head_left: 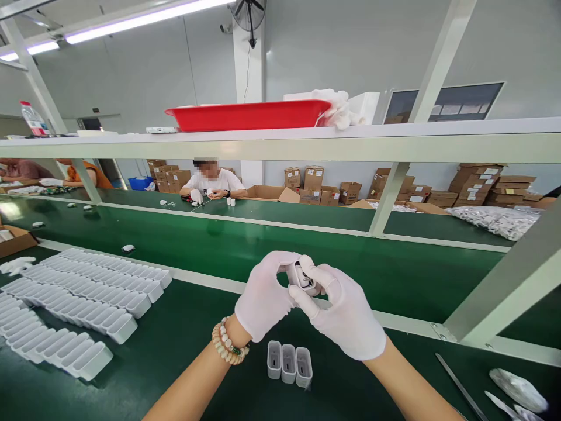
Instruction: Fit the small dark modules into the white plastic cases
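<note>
My left hand [268,292], in a white glove, is closed around a small white plastic housing [293,275]. From the other side my right hand [339,304], gloved too, pinches the same housing, thumb and fingers at its open face. Some dark and whitish parts show inside it; their kind I cannot make out. Below the hands, three white open-topped plastic cases [288,363] stand side by side on the green bench [236,386]. Rows of similar white cases [87,292] cover the bench to the left.
A green conveyor belt [197,242] runs behind the bench, carrying a few small white pieces. Overhead is a shelf [245,146] with a red tray [245,116]. At right stand a metal post [517,292] and a thin metal strip [460,386]. A co-worker [214,181] sits opposite.
</note>
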The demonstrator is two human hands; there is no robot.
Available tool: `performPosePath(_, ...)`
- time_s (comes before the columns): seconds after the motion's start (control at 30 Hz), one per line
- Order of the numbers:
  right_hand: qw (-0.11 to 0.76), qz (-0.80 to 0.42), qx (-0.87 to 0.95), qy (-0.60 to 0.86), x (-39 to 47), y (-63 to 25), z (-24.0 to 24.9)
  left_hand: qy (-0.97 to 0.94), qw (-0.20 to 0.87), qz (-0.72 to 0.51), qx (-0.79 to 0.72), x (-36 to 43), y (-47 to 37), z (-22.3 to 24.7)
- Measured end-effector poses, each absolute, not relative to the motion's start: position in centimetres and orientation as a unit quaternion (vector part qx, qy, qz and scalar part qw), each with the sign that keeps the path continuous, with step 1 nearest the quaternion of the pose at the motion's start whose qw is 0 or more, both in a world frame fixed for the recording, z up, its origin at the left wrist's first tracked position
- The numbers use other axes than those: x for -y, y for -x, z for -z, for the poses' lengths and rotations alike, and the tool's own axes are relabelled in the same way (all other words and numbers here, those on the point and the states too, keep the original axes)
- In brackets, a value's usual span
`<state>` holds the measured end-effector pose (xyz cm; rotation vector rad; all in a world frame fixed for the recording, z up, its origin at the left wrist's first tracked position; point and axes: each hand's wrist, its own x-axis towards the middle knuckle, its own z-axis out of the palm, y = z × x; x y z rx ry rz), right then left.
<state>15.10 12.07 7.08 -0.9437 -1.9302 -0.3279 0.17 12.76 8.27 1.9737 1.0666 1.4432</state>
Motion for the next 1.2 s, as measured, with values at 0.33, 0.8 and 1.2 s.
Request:
performPosePath(0.33, 0.459, -0.095, 0.767, 0.438, -11.2, -16.7, -10.4, -0.778, 0.338, -0.409, -0.337, -12.9, 0.9, -9.2)
performPosePath(0.8, 0.379, -0.179, 0.786, 0.454, -12.3, -18.3, -10.3, -0.841, 0.272, -0.278, -0.376, -13.3, 1.0, -9.3)
performPosePath(1.2, 0.337, -0.363, 0.752, 0.435, -12.9, -19.2, -10.9, -0.893, 0.168, -0.245, -0.338, -13.4, 1.0, -9.1)
